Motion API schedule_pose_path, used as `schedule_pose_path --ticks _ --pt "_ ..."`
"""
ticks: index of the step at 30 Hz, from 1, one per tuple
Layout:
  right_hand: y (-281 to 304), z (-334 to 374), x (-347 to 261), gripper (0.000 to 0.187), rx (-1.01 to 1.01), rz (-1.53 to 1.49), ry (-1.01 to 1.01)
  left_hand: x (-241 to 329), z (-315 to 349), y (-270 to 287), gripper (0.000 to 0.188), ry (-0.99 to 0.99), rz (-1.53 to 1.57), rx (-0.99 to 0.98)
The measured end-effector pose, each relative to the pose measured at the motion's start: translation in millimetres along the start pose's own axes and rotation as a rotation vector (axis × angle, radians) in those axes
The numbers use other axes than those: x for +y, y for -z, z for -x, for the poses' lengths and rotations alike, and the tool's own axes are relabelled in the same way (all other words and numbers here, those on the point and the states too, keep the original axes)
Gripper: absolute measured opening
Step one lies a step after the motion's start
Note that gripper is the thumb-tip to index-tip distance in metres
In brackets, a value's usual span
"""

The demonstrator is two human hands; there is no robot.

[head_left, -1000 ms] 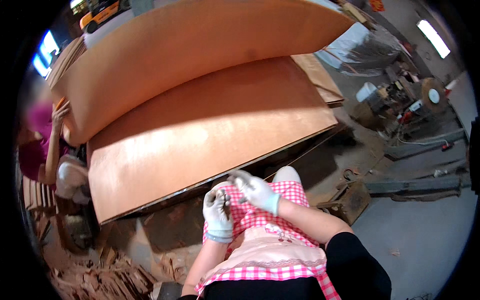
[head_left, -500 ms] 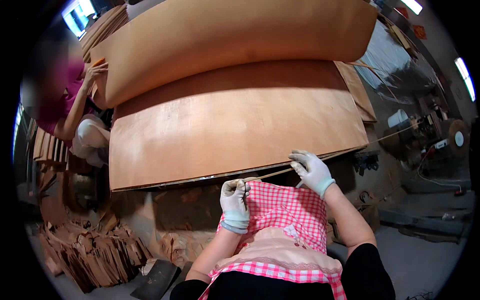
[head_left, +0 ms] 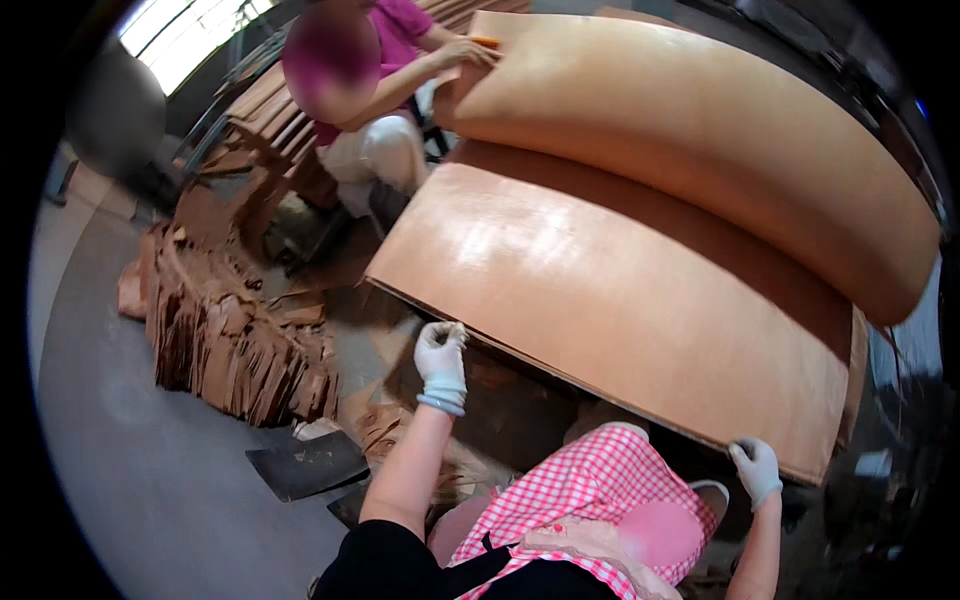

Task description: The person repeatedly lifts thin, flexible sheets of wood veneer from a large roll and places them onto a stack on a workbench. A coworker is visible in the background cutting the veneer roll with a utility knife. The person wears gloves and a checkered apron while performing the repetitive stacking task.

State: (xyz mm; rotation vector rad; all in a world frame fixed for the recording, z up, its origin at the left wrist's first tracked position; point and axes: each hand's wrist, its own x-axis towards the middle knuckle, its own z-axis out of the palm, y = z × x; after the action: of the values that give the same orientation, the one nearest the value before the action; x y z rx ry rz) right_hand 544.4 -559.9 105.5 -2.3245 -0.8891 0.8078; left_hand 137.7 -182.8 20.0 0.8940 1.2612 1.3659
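A wide, pale tan veneer sheet (head_left: pixel 590 290) lies on a stack before me. Above it, a second veneer sheet (head_left: pixel 690 130) curls up and over. My left hand (head_left: pixel 440 362), in a whitish glove, has its fingers curled together by the near edge, towards the left corner. What sits in those fingers, if anything, is too small to make out. At the right end of the same edge, my gloved right hand (head_left: pixel 757 470) pinches the sheet's rim between thumb and fingers.
A co-worker's hand (head_left: pixel 468 52) holds the far left end of the curled sheet, with something orange at the fingers. Torn veneer scraps (head_left: pixel 235 340) are heaped at the left, near a dark flat panel (head_left: pixel 308 466) on the floor. Wooden slats (head_left: pixel 275 120) stand behind.
My view has swung left. My hands have moved far apart along the near edge, left hand leftwards, right hand rightwards. The thin strip that ran between them no longer shows clearly.
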Motion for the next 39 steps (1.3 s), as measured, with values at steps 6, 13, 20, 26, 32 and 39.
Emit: schedule_pose_path --ticks 6,13,20,26,32,39 --pt "26.7 -6.7 81.6 0.020 0.085 0.117 -0.003 -12.8 -129.3 70.4 0.017 -0.199 -0.353 0.305" --pt "37.8 -1.0 97.6 0.020 0.096 0.242 -0.154 5.6 -178.4 73.4 0.020 -0.233 -0.860 0.328" --pt "35.9 0.9 77.8 0.025 0.068 0.289 -0.174 10.1 -191.2 68.5 0.022 -0.281 -1.120 0.296" --pt "33.3 -7.3 89.6 0.027 0.054 0.362 -0.126 0.9 -198.8 65.1 0.023 -0.412 -1.323 0.227" --pt "28.7 -18.2 35.1 0.041 0.069 0.444 -0.192 12.6 -196.2 70.9 0.027 -0.239 -1.212 0.038" --pt "28.6 -37.3 49.7 0.044 0.017 0.491 -0.411 -4.3 -220.0 84.6 0.058 -0.145 -1.273 0.218"
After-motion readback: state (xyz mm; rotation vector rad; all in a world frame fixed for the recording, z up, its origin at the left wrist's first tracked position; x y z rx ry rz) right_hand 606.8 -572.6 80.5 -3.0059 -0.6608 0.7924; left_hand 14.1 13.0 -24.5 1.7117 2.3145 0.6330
